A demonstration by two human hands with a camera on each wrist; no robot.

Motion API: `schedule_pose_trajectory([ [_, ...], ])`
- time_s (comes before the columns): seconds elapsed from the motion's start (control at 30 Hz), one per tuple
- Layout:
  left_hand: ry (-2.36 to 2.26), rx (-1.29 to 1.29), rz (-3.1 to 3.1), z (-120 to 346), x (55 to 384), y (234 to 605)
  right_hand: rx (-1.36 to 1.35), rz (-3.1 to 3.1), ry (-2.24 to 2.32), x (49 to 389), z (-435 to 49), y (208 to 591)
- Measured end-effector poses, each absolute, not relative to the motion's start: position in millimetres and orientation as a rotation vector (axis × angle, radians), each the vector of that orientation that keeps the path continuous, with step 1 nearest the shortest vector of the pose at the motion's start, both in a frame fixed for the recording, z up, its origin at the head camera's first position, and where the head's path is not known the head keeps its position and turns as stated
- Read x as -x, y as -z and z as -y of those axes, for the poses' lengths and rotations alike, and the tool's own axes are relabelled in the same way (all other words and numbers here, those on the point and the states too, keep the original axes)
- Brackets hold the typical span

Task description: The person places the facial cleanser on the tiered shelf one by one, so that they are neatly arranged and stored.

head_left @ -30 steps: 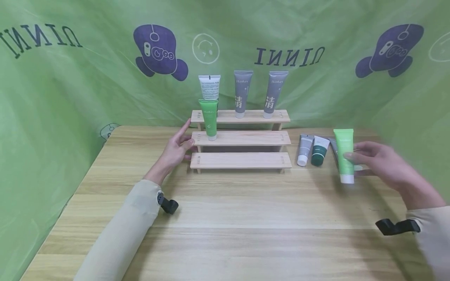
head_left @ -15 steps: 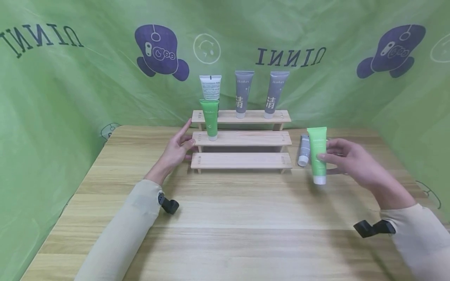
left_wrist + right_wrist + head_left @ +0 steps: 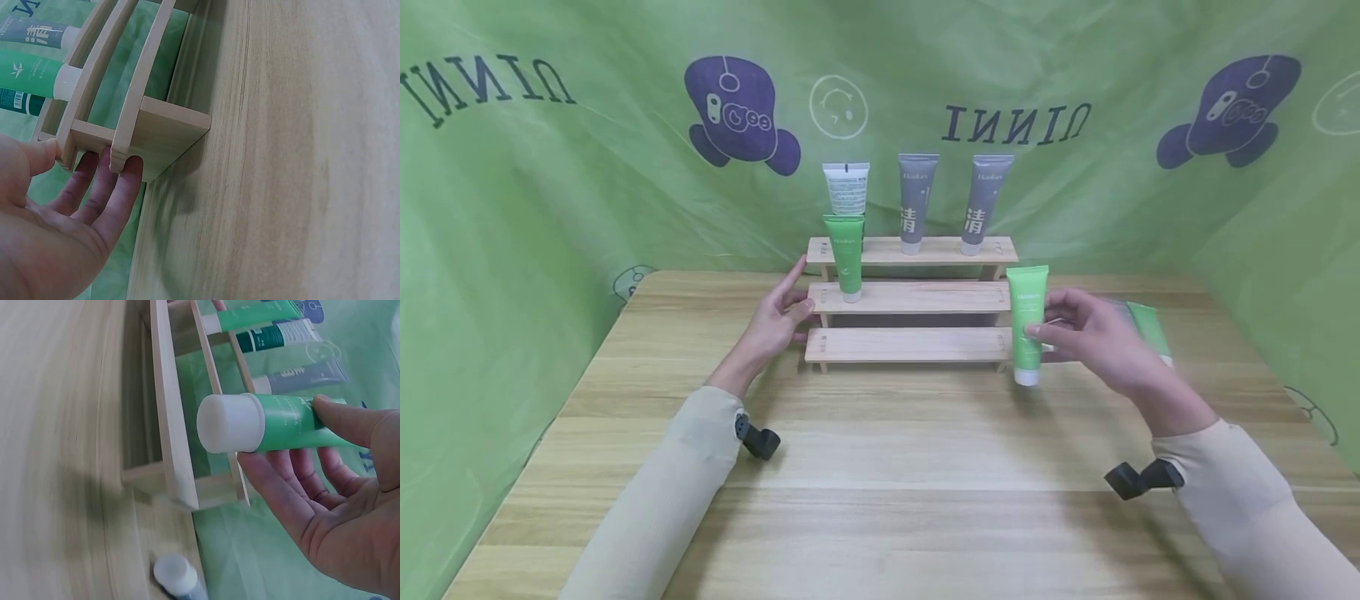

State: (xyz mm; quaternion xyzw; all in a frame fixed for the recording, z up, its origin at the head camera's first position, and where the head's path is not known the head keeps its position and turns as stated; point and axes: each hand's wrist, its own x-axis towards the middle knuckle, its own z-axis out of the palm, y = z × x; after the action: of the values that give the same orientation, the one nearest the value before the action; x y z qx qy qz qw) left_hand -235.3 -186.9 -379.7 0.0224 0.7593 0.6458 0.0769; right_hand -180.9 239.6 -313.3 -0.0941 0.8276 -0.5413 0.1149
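Observation:
My right hand (image 3: 1097, 337) pinches a green squeeze tube (image 3: 1027, 321) with a white cap, upright, cap down, by the right end of the three-tier wooden display rack (image 3: 910, 346). In the right wrist view, the thumb lies on one side of this tube (image 3: 287, 422) and the fingers on the other. My left hand (image 3: 771, 321) holds the rack's left end; the left wrist view shows its thumb on one shelf end and its fingers around the lower ones. Another green tube (image 3: 847, 258) stands on the middle shelf's left end.
On the top shelf stand two grey tubes (image 3: 914, 204) (image 3: 985, 204) and a white-and-dark-green tube (image 3: 847, 190), partly hidden. Another green tube (image 3: 1148, 329) lies on the table (image 3: 925, 500) behind my right hand. A grey tube's white cap (image 3: 175, 574) shows beside the rack.
My right hand has carried the green tube leftward, from above the tubes lying on the table to the rack's right end. My left hand has stayed on the rack.

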Motion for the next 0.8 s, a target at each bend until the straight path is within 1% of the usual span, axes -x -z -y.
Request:
schedule_pose_trajectory([
  [0.37, -1.915, -0.079, -2.295, 187.8, 235.4, 381.4, 0.320, -2.341, 1.692, 193.8, -207.8, 313.5],
  [0.8, -1.928, -0.062, -2.286, 187.0, 234.6, 380.3, 0.392, -2.292, 1.805, 218.0, -172.2, 313.7],
])
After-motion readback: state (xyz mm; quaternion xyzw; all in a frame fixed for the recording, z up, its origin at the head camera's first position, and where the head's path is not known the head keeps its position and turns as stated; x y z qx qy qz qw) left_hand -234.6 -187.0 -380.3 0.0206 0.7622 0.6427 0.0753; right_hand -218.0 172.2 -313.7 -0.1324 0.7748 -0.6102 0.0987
